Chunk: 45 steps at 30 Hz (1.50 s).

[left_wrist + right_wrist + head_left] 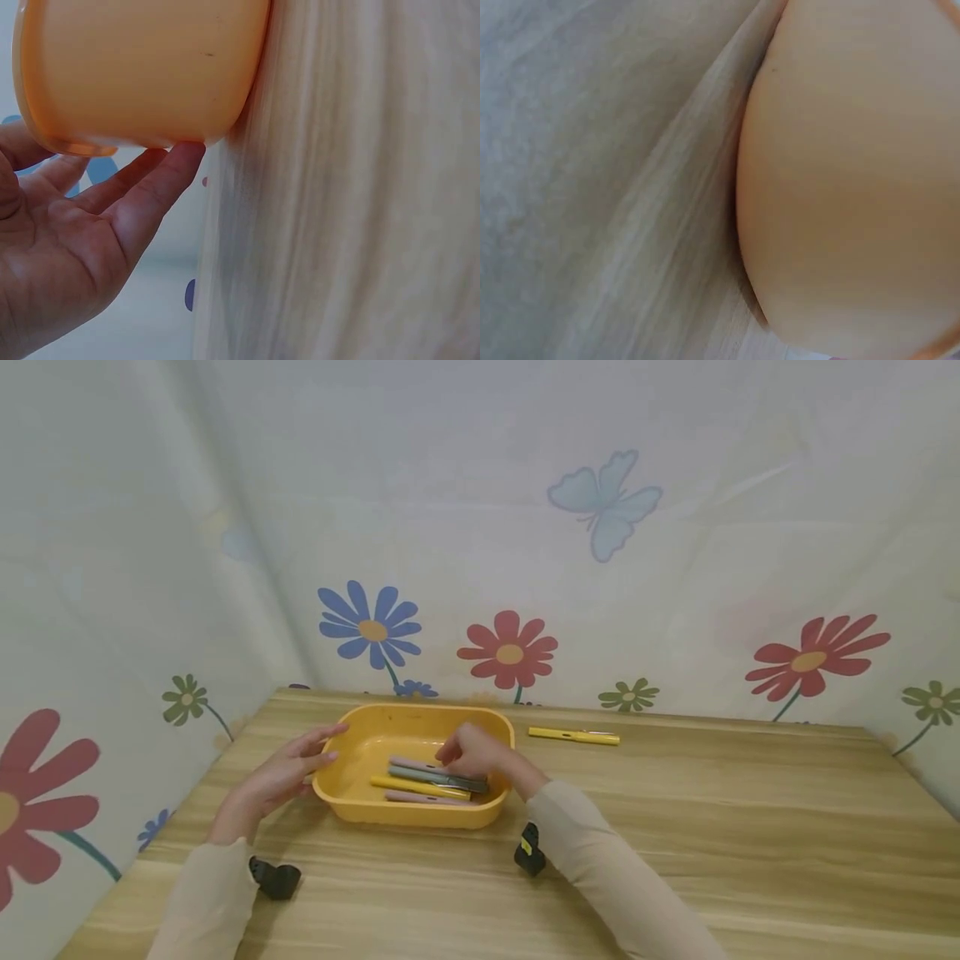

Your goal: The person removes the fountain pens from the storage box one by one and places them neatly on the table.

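Observation:
A yellow plastic basin (412, 814) stands on the wooden table with several pens in it. Among them lie a yellow pen (401, 785), a grey-blue pen (412, 774) and a pale pink pen (420, 797) in front. My left hand (281, 768) holds the basin's left end, thumb at the rim; the left wrist view has its fingertips (187, 154) against the outer wall. Inside the basin's right part, my right hand (476, 750) bends down over the pens' far side. Whether its fingers pinch a pen is hidden. The right wrist view shows only the basin's outer wall (847, 180) and the tabletop.
Behind and right of the basin, a yellow pen (573, 736) with a clip lies on the table (712, 827). A flower-printed cloth (675, 568) hangs along the table's back and left. Black wrist cameras sit near both cuffs.

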Tool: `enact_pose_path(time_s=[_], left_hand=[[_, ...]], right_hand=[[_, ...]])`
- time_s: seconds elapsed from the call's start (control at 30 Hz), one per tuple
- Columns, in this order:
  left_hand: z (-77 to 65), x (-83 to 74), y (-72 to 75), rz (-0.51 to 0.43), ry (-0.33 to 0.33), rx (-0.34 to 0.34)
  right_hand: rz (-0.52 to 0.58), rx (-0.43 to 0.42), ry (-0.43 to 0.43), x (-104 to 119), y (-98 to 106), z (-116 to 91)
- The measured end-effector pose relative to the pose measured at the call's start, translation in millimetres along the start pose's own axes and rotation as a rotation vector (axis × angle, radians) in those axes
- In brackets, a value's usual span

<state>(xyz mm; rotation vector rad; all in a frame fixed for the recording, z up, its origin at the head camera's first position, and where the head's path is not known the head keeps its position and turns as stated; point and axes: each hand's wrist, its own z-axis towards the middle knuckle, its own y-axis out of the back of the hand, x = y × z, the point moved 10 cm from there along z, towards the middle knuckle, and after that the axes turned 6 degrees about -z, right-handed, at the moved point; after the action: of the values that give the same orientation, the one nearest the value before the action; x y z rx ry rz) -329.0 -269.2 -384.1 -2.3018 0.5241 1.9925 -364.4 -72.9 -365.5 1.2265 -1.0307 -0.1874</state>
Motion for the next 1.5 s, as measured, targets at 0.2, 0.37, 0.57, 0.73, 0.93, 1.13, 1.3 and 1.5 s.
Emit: enact_pose_path(time_s=[0.2,0.37,0.57,0.73,0.93,1.13,1.3,1.5], left_hand=[[1.2,-1.0,-2.3,0.0,-0.005,0.009],[2.5,-1.5,-2.7,-0.001,-0.003,0.008],[4.1,-4.3,-3.7,0.005,-0.01,0.015],[3.9,-7.1,-1.8,0.015,-0.018,0.015],[2.4,-5.9,-0.1,0.021,-0.022,0.021],[1.5,-3.7,0.9,0.021,-0.03,0.023],[0.1,1.5,0.4,0.015,-0.016,0.027],[1.2,2.1,-1.8,-0.001,-0.022,0.028]], right_hand=[[-0.119,-0.008,-0.019,1.4,-1.2,1.1],[-0.154,-0.033,-0.061,-1.3,3.8,-1.7],[-0.211,-0.018,-0.054,-1.8,4.1,-1.1],[-0.288,-0.037,-0.021,2.8,4.6,2.5],[-0.272,-0.062,-0.041,6.3,8.8,2.3],[-0.26,-0.122,-0.008,13.4,23.6,-4.9],[-0.24,-0.162,0.04,17.2,36.0,-14.0],[-0.158,-0.183,0.047,10.8,51.1,-27.0]])
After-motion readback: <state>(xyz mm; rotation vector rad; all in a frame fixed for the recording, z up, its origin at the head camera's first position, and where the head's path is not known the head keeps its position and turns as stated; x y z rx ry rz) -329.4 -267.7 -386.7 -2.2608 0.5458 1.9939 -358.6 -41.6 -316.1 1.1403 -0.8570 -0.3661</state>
